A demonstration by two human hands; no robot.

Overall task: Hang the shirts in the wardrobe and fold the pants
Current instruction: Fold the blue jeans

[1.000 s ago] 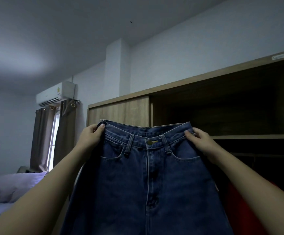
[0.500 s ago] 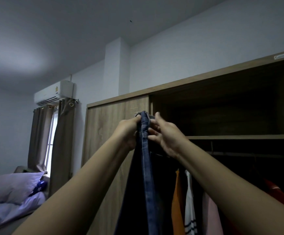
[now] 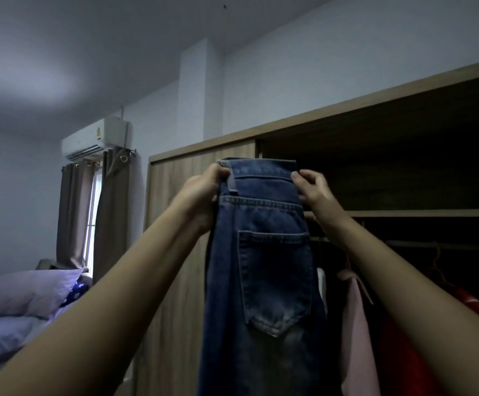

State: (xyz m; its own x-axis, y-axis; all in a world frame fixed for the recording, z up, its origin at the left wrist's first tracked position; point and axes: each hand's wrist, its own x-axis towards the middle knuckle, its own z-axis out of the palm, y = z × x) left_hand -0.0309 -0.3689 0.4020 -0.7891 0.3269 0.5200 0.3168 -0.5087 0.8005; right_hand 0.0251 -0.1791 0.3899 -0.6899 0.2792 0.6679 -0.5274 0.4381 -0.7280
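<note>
Head cam: both your arms are stretched up and forward, holding the jeans point(image 3: 266, 252) up in front of the wardrobe point(image 3: 198, 172). They hang straight down mid-frame, doubled lengthwise, with one back pocket facing you. Your left hand point(image 3: 204, 190) sits at 9 o'clock on the waistband, fingers curled tight round the edge by a belt loop. Your right hand point(image 3: 315, 190) is at 3 o'clock, pinching the other edge. A pink shirt point(image 3: 355, 324) hangs inside at 4 o'clock from the jeans, and pillows point(image 3: 26, 292) lie at 8 o'clock.
</note>
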